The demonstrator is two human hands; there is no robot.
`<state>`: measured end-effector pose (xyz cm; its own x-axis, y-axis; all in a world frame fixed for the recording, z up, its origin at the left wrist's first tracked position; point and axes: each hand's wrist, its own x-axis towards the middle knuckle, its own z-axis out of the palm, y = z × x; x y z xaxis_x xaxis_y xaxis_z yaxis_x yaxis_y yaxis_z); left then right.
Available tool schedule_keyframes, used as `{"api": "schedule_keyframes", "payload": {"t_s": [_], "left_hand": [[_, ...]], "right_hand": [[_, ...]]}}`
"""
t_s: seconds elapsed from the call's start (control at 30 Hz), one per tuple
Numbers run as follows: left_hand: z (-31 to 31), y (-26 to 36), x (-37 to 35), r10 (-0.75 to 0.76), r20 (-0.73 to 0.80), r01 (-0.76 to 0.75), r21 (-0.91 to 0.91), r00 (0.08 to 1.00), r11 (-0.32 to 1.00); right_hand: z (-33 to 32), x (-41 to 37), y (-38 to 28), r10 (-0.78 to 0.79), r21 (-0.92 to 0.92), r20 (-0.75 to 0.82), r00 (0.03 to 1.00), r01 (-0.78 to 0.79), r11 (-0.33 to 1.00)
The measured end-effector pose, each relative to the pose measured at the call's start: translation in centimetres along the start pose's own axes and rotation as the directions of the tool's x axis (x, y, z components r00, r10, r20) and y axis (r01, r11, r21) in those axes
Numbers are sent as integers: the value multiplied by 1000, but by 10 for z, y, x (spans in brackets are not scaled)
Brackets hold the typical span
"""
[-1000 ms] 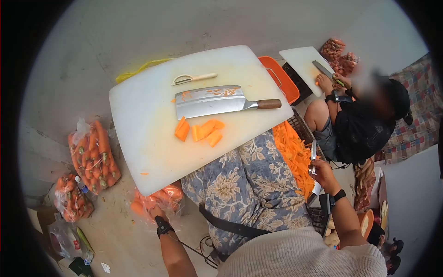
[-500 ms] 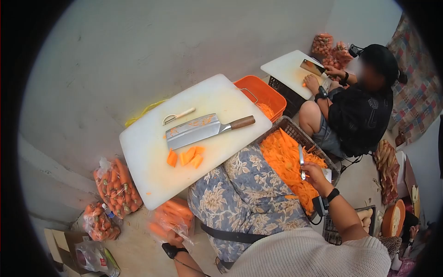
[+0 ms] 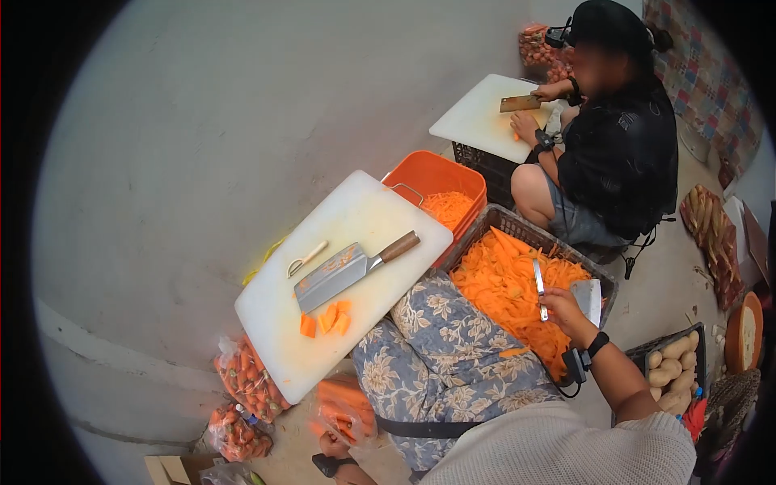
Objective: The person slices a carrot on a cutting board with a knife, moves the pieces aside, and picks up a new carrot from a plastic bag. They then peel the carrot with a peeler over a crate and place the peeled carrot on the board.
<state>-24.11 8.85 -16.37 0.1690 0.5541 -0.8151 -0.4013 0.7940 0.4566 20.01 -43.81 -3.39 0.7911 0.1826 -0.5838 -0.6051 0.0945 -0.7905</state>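
Observation:
My right hand (image 3: pixel 566 314) is closed around a slim silvery metal peeler (image 3: pixel 539 289), over a heap of orange carrot shavings (image 3: pixel 505 279) in a dark plastic crate (image 3: pixel 594 257). A flat metal blade (image 3: pixel 588 299) lies at the crate's side, just beyond that hand. Low down, my left hand (image 3: pixel 333 444) has its fingers curled at the edge of a clear plastic bag (image 3: pixel 364 436) of peeled carrots (image 3: pixel 346 400). On the white cutting board (image 3: pixel 364 206) rest a cleaver (image 3: pixel 331 276), a white-handled peeler (image 3: pixel 307 259) and several carrot chunks (image 3: pixel 326 318).
An orange tub (image 3: pixel 432 166) with shredded carrot stands behind the crate. Bags of unpeeled carrots (image 3: pixel 250 380) sit below the board. At upper right a co-worker (image 3: pixel 618 149) cuts on another board (image 3: pixel 477 109). A crate of potatoes (image 3: pixel 675 368) is at right.
The camera view has shifted, bringing more of the potato crate into sight. My right hand still holds the peeler over the shavings; my left remains at the bag. The co-worker's cleaver has turned.

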Motion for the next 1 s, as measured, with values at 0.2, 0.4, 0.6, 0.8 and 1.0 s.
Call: {"api": "schedule_keyframes", "payload": {"t_s": [0.2,0.4,0.6,0.8,1.0], "left_hand": [[-10,-13,-105,-295,366,355,-108,882,929],[71,-107,-327,177,308,-294,391,935,872],[62,-93,-311,183,677,-543,368,712,755],[148,-118,-320,159,737,-618,407,657,673],[212,-159,-304,-383,817,-381,550,432,743]], "right_hand": [[-17,15,33,67,169,82,994,-80,982],[-13,5,28,65,212,206,976,-109,971],[-12,6,29,105,150,91,990,-118,982],[-21,9,34,289,157,59,955,-295,942],[-42,85,39,253,466,116,961,-277,840]]}}
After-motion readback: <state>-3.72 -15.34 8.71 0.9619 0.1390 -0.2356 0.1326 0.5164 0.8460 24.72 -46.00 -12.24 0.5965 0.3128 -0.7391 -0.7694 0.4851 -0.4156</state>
